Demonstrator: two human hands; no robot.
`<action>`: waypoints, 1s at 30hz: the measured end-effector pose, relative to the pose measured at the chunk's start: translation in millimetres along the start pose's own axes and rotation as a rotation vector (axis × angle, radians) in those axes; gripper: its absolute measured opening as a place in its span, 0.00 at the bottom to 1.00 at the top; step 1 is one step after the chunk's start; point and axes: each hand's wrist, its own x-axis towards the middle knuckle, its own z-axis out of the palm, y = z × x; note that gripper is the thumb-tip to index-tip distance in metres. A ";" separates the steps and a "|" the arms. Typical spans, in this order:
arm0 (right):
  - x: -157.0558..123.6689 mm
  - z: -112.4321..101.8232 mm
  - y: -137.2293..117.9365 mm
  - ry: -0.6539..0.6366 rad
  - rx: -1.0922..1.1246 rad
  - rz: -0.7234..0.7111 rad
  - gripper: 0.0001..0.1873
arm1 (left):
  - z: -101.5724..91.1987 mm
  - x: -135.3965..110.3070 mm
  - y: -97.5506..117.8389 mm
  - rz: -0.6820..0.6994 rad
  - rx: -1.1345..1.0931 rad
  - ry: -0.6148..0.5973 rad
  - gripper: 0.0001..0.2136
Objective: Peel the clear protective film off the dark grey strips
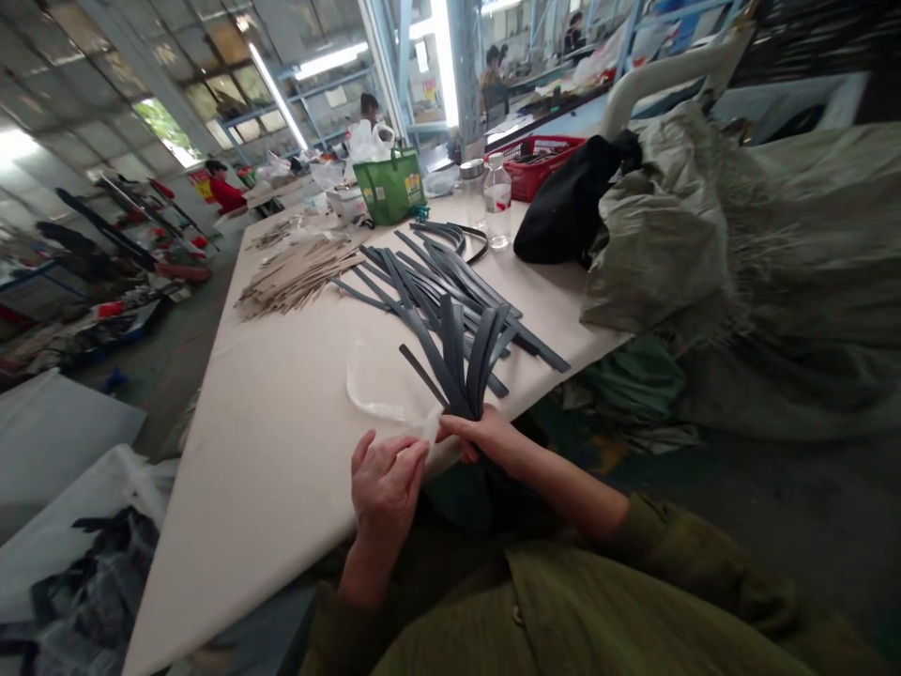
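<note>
My right hand (485, 434) is closed round the lower ends of a bundle of dark grey strips (461, 361), whose upper ends fan out above the table edge. Between the thumb and fingers of my left hand (387, 483) is the end of a clear plastic film (380, 408), which curves away over the tabletop and also reaches my right hand. Just beyond the bundle lies a loose heap of similar dark strips (422, 282). The lowest ends of the held strips are hidden by my fingers.
Brown flat strips (302, 272) lie in a pile on the pale table (274, 441). Behind are a green bag (389, 188), a clear bottle (497, 207) and a red basket (539, 164). A black bag (567, 207) and woven sacks (662, 225) crowd the right. Co-workers sit far back.
</note>
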 end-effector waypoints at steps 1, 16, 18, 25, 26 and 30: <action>0.0 -0.1 1.3 0.008 0.002 -0.006 0.17 | 1.4 -1.0 3.8 0.018 -0.006 -0.013 0.07; -4.9 -16.0 -4.8 0.077 -0.183 -0.157 0.10 | 11.6 0.5 21.7 -0.883 -0.913 -0.470 0.17; -6.9 -14.1 -5.0 0.071 -0.202 -0.173 0.08 | 16.3 5.9 22.7 -0.936 -1.038 -0.520 0.16; -26.2 -25.7 -4.5 -0.037 -0.263 -0.251 0.18 | 23.1 25.8 11.7 -1.278 -1.363 -0.113 0.13; -31.2 -28.1 -4.0 -0.061 -0.256 -0.247 0.20 | 23.3 29.5 7.5 -1.314 -1.425 -0.007 0.13; -50.8 -34.4 2.5 -0.061 -0.150 -0.147 0.20 | 21.8 46.2 -4.4 -1.379 -1.621 0.282 0.10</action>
